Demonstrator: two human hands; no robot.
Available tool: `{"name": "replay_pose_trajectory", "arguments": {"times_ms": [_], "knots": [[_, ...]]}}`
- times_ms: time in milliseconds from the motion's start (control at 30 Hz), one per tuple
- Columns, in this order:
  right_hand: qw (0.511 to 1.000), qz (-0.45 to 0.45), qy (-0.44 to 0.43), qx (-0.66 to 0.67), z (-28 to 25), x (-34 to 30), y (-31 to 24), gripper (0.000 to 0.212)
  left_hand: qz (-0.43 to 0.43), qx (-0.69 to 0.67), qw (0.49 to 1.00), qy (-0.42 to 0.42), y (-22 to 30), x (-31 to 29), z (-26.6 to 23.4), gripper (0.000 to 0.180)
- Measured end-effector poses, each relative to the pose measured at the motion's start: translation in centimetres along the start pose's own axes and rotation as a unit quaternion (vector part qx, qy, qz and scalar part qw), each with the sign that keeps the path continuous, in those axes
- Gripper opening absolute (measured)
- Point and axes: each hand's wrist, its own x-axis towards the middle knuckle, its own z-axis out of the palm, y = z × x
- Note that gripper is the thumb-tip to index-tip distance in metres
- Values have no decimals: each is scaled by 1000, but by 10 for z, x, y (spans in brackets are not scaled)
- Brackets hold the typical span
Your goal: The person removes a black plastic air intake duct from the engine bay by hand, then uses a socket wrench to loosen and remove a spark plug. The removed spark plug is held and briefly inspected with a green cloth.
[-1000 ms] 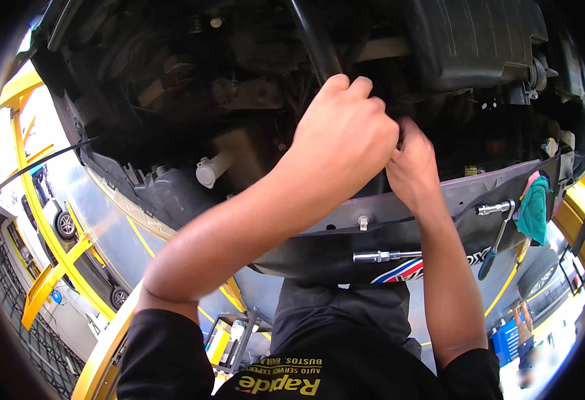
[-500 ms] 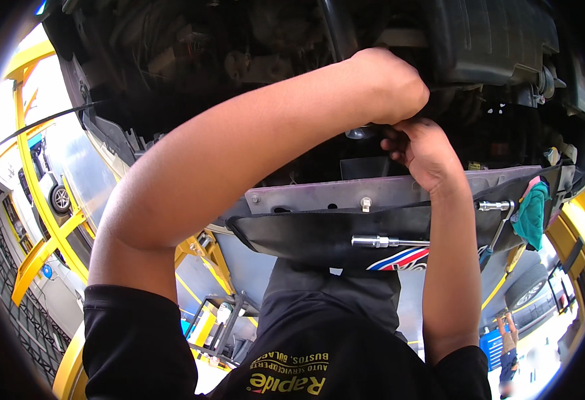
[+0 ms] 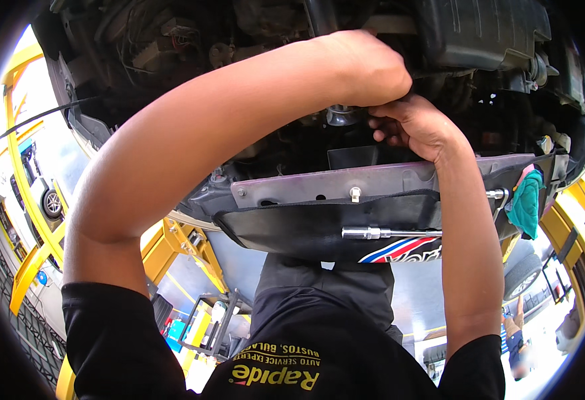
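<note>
Both arms have risen since 0.5 s ago, and the left forearm now crosses more of the view, under the car's underside.

The left hand (image 3: 366, 67) is curled shut around something just above a small metal cylindrical part (image 3: 341, 115) that hangs from the engine bay; what its grip encloses is hidden by the fingers. The right hand (image 3: 409, 127) sits touching it from below right, fingers bent toward the same part; whether that grip holds anything I cannot tell. Below the hands, a grey metal plate (image 3: 332, 187) with a bolt (image 3: 354, 194) spans the lower edge of the underside, with a black undertray (image 3: 292, 227) beneath. A ratchet extension bar (image 3: 372, 233) lies along the undertray, and a green rag (image 3: 526, 203) hangs at its right edge.
</note>
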Motion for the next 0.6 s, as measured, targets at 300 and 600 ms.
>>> {"name": "replay_pose_trajectory", "arguments": {"times_ms": [300,600], "knots": [[996,13,90,11,26,-2,6,16,-31,80,960,268,-4,-40,28,10],[991,-28,129,3,40,-8,12,15,-71,-124,840,524,21,-66,59,14]]}}
